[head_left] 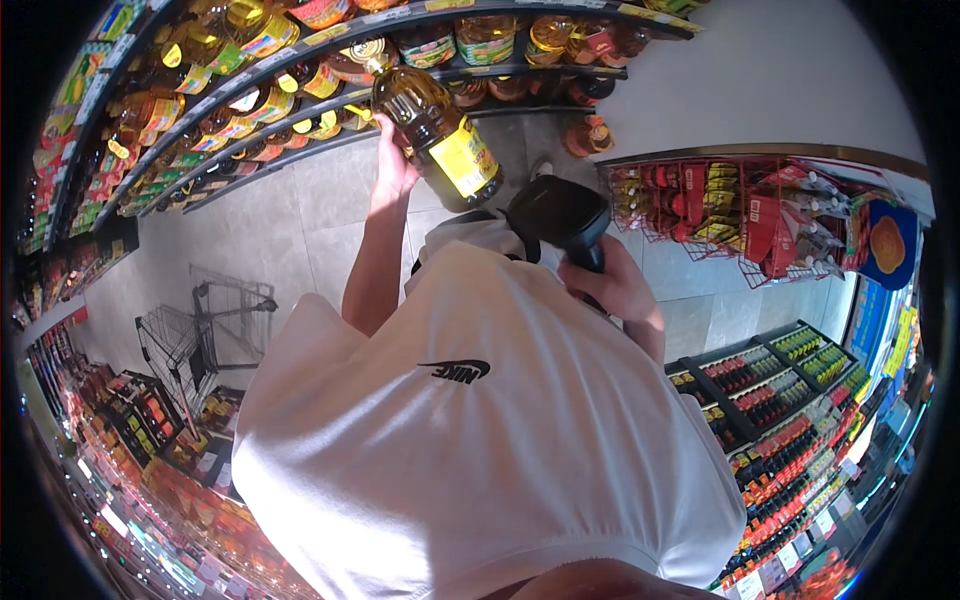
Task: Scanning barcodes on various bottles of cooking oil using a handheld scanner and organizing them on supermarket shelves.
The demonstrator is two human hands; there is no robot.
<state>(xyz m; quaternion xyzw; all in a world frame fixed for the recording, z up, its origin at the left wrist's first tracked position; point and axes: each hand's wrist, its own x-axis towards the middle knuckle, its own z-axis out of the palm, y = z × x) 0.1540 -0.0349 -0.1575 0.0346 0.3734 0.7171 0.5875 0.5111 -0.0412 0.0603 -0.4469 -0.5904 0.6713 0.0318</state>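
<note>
My left hand (397, 160) is wrapped round the side of a large clear bottle of golden cooking oil (408, 97), which tilts in front of me. A yellow label covers the bottle's lower part, turned up toward me. In my right hand (617, 283) is a black handheld barcode scanner (562, 208), gripped by its handle. Its wide head lies just to the right of the bottle's base, apart from it. Part of my right hand is hidden by my white shirt (500, 450).
Curved shelves (262, 68) ahead and to the left hold many oil bottles. Red wire racks (755, 268) with packets stand at the right, before a pale wall (760, 85). A shopping cart (180, 340) is on the left floor. Stocked shelves (745, 400) fill the lower right.
</note>
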